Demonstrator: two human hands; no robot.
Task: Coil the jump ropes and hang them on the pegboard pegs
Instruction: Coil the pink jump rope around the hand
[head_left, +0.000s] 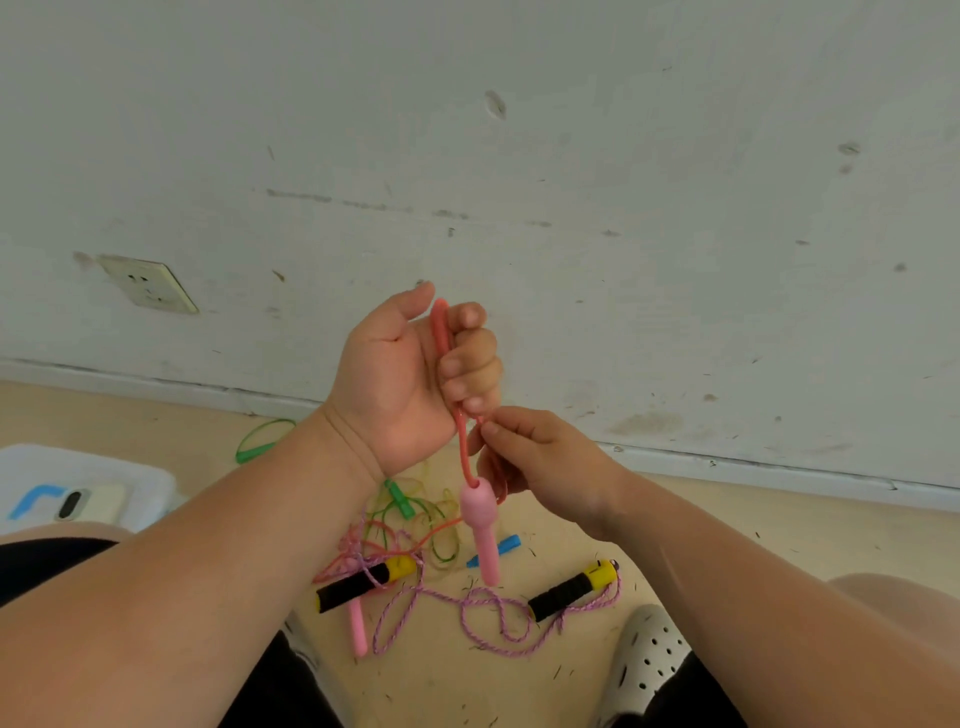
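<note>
Over the floor, where other ropes lie tangled near the wall, the left hand stands upright, palm facing back, fingers curled round the red jump rope. Just below, the right hand pinches that rope, whose pink handle dangles.

The red rope vanishes inside the curled fingers of the left hand, and the right hand covers the strand it pinches. The left forearm hides part of the green loop. At the left edge a white box is cut off. The flat thing on it, perhaps a phone, is blurred. At the lower right, the shoe is half covered.
</note>
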